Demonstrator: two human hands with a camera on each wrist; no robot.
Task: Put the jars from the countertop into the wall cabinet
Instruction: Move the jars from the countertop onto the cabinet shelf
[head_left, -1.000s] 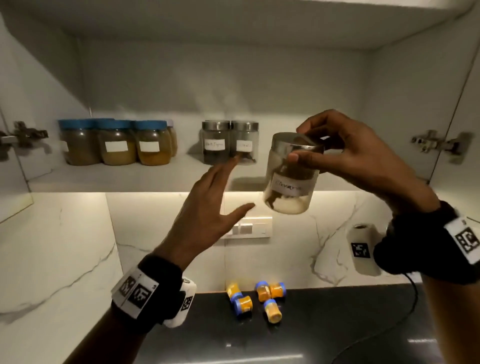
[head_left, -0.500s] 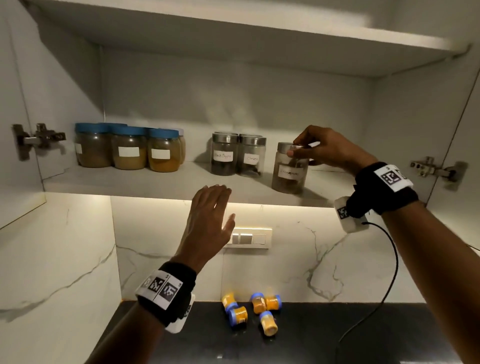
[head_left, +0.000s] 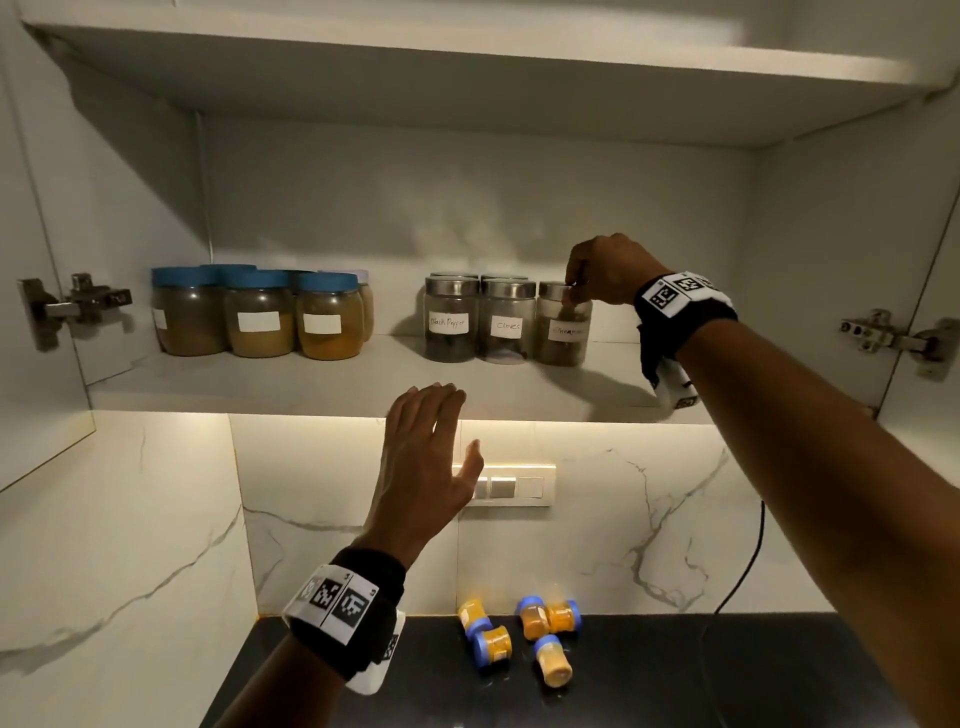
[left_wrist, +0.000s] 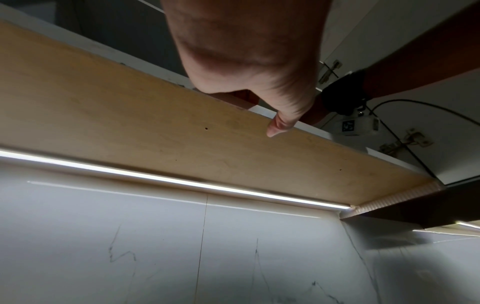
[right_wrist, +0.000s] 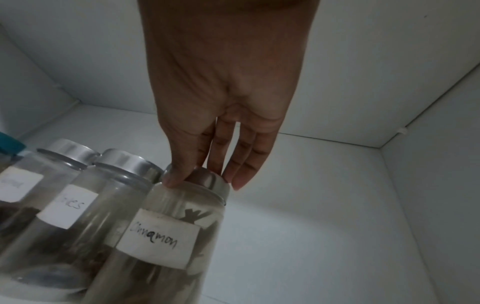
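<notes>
On cabinet shelf (head_left: 311, 384) | right hand (head_left: 605, 270) grips cinnamon jar (head_left: 563, 327) lid

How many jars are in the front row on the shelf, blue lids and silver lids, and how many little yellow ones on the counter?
Blue-lidded jars, front row: 3
Silver-lidded jars, front row: 3, counting the Cinnamon jar in the right hand's grip
Little yellow jars on the counter: 5
Total: 11
</notes>
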